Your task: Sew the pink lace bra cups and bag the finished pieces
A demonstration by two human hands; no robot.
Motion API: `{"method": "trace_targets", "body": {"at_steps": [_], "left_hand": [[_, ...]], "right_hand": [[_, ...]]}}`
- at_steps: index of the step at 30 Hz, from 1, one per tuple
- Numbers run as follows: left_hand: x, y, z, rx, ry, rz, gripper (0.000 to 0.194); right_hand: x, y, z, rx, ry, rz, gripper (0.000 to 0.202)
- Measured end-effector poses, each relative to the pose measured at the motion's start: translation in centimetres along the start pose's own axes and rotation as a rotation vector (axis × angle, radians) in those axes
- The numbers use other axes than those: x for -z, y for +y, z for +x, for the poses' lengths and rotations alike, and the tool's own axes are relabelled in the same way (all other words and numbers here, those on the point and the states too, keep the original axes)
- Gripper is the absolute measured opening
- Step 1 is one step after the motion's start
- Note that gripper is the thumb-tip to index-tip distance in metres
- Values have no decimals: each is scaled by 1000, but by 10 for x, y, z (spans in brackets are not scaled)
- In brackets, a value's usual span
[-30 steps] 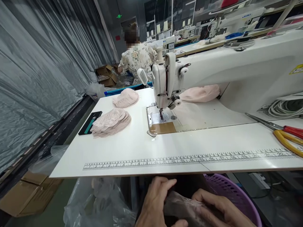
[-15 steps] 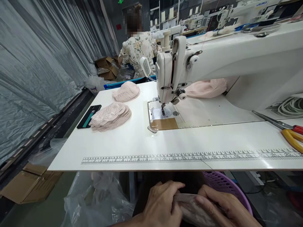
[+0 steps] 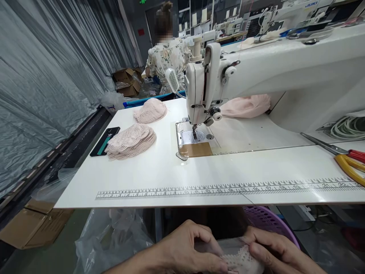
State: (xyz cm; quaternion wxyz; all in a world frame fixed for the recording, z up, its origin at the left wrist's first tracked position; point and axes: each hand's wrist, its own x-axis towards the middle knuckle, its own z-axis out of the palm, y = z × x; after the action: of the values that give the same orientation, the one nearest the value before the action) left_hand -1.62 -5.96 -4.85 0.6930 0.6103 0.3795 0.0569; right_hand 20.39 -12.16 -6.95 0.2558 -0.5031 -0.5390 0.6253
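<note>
Below the table's front edge, my left hand (image 3: 189, 249) and my right hand (image 3: 275, 247) hold a pale pink piece of lace fabric (image 3: 242, 258) between them. Sheer material and a perforated lace edge show between the fingers. My left thumb and fingers pinch its left side; the right ones close on its right side. The lower part of the piece is cut off by the frame. On the white table (image 3: 137, 171), a stack of pink lace pieces (image 3: 131, 141) lies left of the sewing machine (image 3: 199, 91), with a cup-shaped pink piece (image 3: 150, 110) behind it.
A phone (image 3: 105, 141) lies beside the stack. Scissors (image 3: 349, 160) with yellow and red handles rest at the right. Pink cloth (image 3: 246, 106) sits behind the needle. A purple basket (image 3: 272, 222) stands under the table, plastic bags (image 3: 111, 239) at lower left. A person (image 3: 168, 61) is farther back.
My hands have turned the fabric so that its lace edge now shows. The left hand has shifted its grip to a pinch. The view has moved slightly.
</note>
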Motion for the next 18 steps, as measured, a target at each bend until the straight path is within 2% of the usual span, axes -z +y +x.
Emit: {"method": "trace_targets", "body": {"at_steps": [3, 6, 9, 13, 18], "left_hand": [[1, -6, 2, -50, -6, -58, 23], [4, -9, 2, 30, -66, -147, 37], [11, -8, -1, 103, -148, -185, 52], [21, -6, -4, 134, -251, -188, 49], [22, -16, -2, 172, -297, -251, 50]], "right_hand": [[-2, -3, 1, -32, -50, -3, 44], [-6, -4, 3, -91, -64, -39, 31], [-7, -1, 5, -82, -86, 74, 33], [-6, 10, 6, -90, -110, 277, 34], [0, 17, 5, -114, -120, 221, 31]]}}
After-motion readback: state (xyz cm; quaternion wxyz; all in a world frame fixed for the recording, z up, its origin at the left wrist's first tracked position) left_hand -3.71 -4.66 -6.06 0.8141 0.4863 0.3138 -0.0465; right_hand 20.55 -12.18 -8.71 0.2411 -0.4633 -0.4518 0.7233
